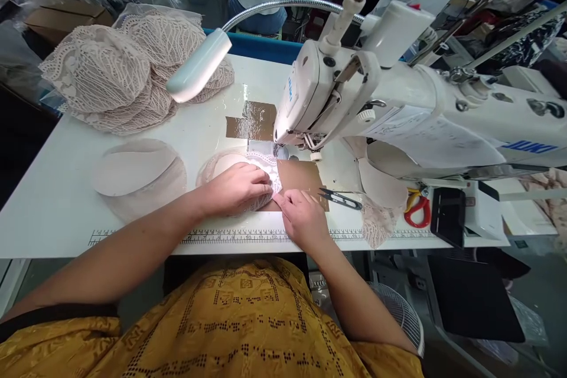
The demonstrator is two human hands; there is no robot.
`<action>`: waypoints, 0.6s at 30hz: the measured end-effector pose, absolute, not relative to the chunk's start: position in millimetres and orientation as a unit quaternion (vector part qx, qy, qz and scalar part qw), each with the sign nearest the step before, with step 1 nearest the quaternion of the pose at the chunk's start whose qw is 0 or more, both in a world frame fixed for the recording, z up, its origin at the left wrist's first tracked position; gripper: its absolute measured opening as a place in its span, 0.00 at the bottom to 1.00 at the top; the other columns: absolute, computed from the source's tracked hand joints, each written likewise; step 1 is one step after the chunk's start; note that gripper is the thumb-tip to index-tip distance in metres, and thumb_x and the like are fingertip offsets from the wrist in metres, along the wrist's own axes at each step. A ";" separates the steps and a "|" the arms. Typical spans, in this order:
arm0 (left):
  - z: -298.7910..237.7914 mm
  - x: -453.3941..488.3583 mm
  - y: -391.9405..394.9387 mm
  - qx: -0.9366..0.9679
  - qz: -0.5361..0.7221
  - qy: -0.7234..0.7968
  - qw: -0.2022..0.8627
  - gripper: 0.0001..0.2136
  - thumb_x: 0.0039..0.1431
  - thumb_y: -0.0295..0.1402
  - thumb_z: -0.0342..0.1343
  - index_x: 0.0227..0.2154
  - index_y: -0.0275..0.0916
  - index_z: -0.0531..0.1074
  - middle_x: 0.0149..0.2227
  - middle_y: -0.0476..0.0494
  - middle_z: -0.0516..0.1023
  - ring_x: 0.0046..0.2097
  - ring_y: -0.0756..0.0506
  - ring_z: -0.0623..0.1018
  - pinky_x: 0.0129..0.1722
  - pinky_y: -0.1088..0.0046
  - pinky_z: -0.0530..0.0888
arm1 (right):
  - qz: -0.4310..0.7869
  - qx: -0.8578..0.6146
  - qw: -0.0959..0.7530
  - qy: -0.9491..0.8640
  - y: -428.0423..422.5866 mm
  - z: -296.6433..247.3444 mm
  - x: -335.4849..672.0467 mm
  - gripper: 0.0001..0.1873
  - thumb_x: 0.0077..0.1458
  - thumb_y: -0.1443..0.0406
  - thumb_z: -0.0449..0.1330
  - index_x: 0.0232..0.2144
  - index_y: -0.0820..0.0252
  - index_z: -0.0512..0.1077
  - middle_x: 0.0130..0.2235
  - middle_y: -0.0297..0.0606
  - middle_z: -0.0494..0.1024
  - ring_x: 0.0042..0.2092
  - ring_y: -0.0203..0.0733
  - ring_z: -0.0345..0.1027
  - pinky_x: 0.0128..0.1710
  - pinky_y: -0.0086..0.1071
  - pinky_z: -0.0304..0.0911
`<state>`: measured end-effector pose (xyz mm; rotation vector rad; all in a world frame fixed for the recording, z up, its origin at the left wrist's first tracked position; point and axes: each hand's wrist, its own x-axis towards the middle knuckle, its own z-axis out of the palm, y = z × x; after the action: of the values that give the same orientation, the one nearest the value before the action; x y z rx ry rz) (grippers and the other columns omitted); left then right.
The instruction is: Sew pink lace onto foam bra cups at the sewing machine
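A beige lace bra cup [221, 164] lies on the white table in front of the sewing machine head [328, 94], its far edge under the needle area. My left hand [237, 188] lies flat on the cup, fingers pressed down on the lace. My right hand [303, 215] rests beside it on the lace's near right edge, fingers curled in a pinch at the fabric. Both hands are just in front of the presser foot [280, 152].
A pile of lace cups [119, 71] sits far left, with a stack of plain foam cups [137, 174] nearer. Thread snips [341, 198] and red-handled scissors [417, 208] lie to the right. A gooseneck lamp [199, 65] hangs over the table. Another person stands behind the table.
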<state>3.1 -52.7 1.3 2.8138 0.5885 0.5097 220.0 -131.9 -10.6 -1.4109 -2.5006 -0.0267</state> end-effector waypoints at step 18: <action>-0.5 15.1 -68.4 0.964 0.086 0.253 0.015 0.16 0.68 0.31 0.45 0.54 0.36 0.70 0.52 0.35 0.73 0.43 0.41 0.71 0.41 0.63 0.66 | 0.055 -0.490 0.158 -0.856 -131.0 -9.5 224.9 0.18 0.60 0.73 0.49 0.46 0.60 0.75 0.34 0.39 0.74 0.35 0.41 0.61 0.35 0.32 0.55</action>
<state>15.1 -68.4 -0.5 2.9980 0.7869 0.2683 224.9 -131.0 -9.5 -1.4017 -2.4478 0.1576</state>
